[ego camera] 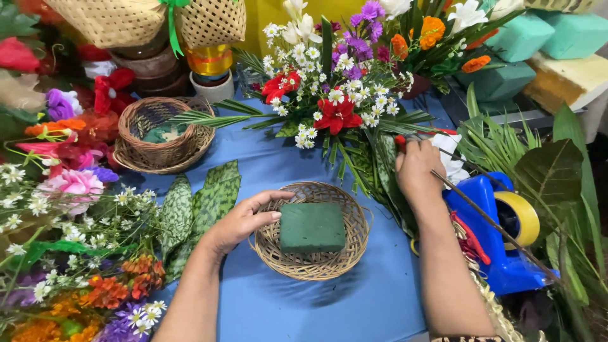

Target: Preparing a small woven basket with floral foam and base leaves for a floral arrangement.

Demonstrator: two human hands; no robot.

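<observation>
my left hand (237, 221) cupped the basket (310, 263) rim, fingers loose, steadying the foam (312, 227), while my right hand (415, 171) closed among leaves (380, 158), grip unclear.

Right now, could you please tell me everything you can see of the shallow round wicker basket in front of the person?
The shallow round wicker basket is woven from tan cane with an open looped rim. It sits flat on the blue table cover, near the middle. A dark green square foam block lies inside it, roughly centred. The left hand rests its fingers on the basket's left rim; the right hand is apart, among the green leaves behind.
</observation>
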